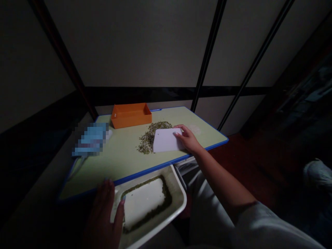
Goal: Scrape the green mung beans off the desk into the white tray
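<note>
My right hand grips a white flat scraper, thumb on its near face and fingers behind its top edge. The scraper stands tilted on the light-green tabletop, against a spread of small green-brown bits that look like dried grains or leaves. Below the table's front edge, my left hand lies at the left rim of a white rectangular tub, thumb over the rim and fingers apart from it. Similar green bits line the tub's bottom edges, with its white floor showing in the middle. Shadow hides part of the left hand.
An orange open box stands at the table's back left. A blurred-out blue item is at the left edge. The small table has a blue rim, and pale panelled doors rise behind it. A faint whitish patch lies at right.
</note>
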`<state>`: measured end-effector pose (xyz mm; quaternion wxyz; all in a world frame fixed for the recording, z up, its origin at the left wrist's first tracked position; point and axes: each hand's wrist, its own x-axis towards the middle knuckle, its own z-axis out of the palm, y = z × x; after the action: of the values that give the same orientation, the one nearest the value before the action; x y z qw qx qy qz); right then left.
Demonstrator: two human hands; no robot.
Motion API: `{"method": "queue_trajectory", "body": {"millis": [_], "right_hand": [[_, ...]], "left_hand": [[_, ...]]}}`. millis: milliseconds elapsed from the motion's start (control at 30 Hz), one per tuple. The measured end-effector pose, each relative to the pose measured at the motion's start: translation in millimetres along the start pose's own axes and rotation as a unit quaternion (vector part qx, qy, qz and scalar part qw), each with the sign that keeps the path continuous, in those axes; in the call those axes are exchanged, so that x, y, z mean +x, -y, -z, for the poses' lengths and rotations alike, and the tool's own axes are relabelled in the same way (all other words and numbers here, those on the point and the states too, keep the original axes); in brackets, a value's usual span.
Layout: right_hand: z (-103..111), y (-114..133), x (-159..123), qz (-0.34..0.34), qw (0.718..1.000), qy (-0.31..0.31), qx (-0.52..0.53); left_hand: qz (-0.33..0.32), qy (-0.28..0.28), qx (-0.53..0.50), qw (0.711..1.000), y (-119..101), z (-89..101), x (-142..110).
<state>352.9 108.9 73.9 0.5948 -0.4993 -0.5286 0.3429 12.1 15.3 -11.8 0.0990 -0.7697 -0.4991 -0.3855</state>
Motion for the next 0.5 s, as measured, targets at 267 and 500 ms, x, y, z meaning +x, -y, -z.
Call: {"method": "queue_trajectory", "body": {"millis": [267, 500], "right_hand": [[0.9, 1.8, -1.7, -0.003, 1.000, 0.015, 0.016], [2.3, -0.4, -2.5, 0.012, 0.999, 0.028, 0.026]], "left_hand": [[0.008, -0.002, -0.014, 1.000, -1.2, -0.6, -1.1], [0.015, 0.003, -0.010, 1.000, -1.5, 0.3, 0.3]]}}
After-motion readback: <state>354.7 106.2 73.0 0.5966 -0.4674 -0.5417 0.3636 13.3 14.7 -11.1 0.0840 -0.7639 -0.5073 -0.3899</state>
